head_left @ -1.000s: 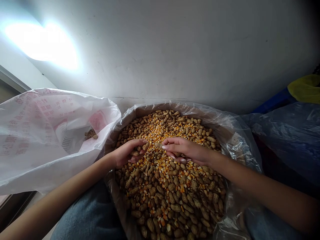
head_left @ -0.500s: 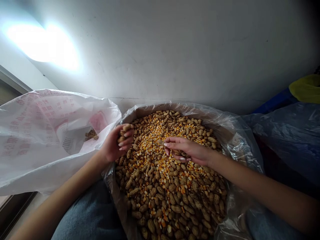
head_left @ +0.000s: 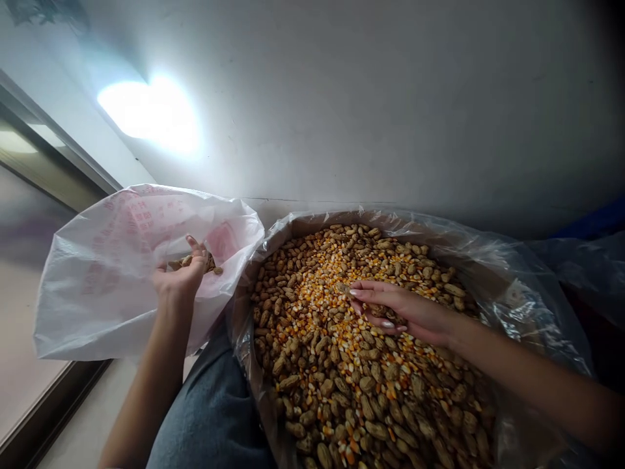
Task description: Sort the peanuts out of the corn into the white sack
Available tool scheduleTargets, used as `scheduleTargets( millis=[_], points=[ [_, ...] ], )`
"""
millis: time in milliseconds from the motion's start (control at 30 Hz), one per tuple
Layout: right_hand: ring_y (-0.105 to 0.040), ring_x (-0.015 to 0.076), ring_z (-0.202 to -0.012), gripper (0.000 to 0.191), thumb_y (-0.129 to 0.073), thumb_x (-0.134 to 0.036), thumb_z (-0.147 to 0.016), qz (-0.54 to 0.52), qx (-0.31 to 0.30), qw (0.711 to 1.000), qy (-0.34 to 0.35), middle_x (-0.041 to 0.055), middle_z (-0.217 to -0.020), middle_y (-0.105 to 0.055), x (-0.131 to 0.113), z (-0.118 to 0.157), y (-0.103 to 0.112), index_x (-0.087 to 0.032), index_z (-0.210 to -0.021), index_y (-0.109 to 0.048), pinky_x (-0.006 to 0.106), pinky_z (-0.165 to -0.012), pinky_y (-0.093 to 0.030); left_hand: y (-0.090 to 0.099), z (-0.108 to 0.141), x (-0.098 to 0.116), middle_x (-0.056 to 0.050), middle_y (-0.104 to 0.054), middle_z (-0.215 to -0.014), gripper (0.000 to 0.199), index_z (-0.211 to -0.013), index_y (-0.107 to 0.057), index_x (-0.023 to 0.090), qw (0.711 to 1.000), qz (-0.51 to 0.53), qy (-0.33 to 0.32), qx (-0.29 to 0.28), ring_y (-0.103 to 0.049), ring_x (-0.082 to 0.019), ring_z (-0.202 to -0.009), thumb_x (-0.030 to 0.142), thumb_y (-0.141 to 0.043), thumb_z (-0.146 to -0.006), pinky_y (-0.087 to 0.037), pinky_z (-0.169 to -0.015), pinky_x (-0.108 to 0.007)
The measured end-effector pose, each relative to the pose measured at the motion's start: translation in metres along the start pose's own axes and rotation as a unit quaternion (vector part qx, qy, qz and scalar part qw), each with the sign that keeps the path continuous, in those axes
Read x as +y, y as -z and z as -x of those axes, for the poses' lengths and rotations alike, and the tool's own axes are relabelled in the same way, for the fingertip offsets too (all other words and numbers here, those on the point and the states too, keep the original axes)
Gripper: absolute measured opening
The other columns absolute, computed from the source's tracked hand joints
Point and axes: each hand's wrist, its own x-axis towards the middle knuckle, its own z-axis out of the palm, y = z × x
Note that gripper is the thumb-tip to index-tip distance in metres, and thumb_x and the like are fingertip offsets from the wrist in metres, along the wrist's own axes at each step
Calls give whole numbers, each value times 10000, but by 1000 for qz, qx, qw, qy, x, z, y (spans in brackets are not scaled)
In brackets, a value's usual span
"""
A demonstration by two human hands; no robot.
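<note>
Unshelled peanuts lie mixed with yellow corn kernels in a big sack lined with clear plastic. My left hand is over the mouth of a white bag with faded red print, palm up, fingers loosely curled about several peanuts. More peanuts show just beyond its fingers, in the bag. Above the mix, my right hand pinches one peanut between thumb and forefinger, and several others rest in its curled fingers.
A pale wall rises behind both bags, with a bright glare at upper left. My jeans-covered leg is between the bags at the bottom. A dark door track runs along the lower left. Something blue stands at far right.
My left hand has moved left from the sack's edge to over the white bag, still with peanuts. My right hand stays over the mix. The view has turned left.
</note>
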Motion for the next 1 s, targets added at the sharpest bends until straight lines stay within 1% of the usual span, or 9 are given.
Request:
scheduleTargets(
  millis=[133,233,367,500,633,733,800,900,1000],
  points=[
    [-274,2,-405,185,-520,-341,-711,-29,13,999,-10,-13,-711,-454,-6,-2,-3,-165,-751,-477,115,-301,-142,-5,9,-1,-104,-548,-691,573,-586,-437,173,961,-265,-81,-28,-513,-143,-933,108,100,-774,-443,-586,-357],
    [-281,13,-401,140,-512,-304,-711,-57,31,998,-20,-23,-675,-443,-13,-8,-11,-172,-726,-466,116,-287,-164,-11,14,1,-90,-577,-756,550,-632,-478,161,945,-310,-109,-9,-534,-144,-883,91,51,-764,-416,-572,-347],
    [-292,13,-389,147,-511,-283,-713,-77,11,996,-45,-32,-603,-423,-34,-31,-38,-158,-670,-446,105,-279,-164,-27,27,1,-43,-520,-615,460,-629,-469,143,995,-5,-103,11,-520,-65,-571,129,-38,-789,-398,-487,-208],
    [-301,19,-361,155,-502,-260,-709,-59,-73,993,-69,-40,-523,-426,-65,-78,-90,-147,-619,-445,105,-277,-155,-55,49,-6,49,-383,-503,250,-748,-477,128,966,251,9,-56,-337,-5,-372,151,-232,-795,-302,-388,-126],
    [-418,86,-398,110,-451,-198,-689,-18,-31,997,-70,-39,-417,-412,-85,-126,-143,-201,-600,-516,168,-350,-317,-81,70,-18,71,-285,-492,106,-733,-451,154,968,198,104,-113,-259,-12,-350,189,-355,-762,-214,-344,-143],
    [-532,113,-536,260,-343,-202,-735,-41,74,995,-44,-44,-435,-427,-90,-147,-166,-302,-744,-583,227,-505,-415,-88,76,-25,72,-222,-485,92,-709,-436,161,969,153,132,-139,-186,-21,-336,202,-367,-754,-171,-329,-160],
    [-567,108,-609,321,-279,-220,-765,-55,139,988,-39,-52,-497,-453,-92,-154,-172,-263,-871,-579,266,-592,-422,-86,76,-27,71,-205,-486,104,-711,-436,162,967,148,143,-147,-164,-24,-337,213,-357,-756,-158,-328,-162],
    [-577,131,-686,327,-348,-337,-765,0,51,998,-24,-11,-662,-536,-92,-153,-164,-134,-954,-522,288,-632,-436,-80,73,-30,71,-200,-482,109,-718,-442,161,960,168,164,-154,-160,-25,-339,223,-362,-756,-150,-328,-159],
    [-563,121,-686,338,-448,-395,-721,51,-28,998,19,49,-807,-562,-86,-134,-134,-131,-929,-486,247,-627,-460,-75,69,-34,75,-216,-478,90,-715,-448,156,954,192,170,-155,-165,-20,-337,225,-397,-742,-163,-328,-156]
  ],
)
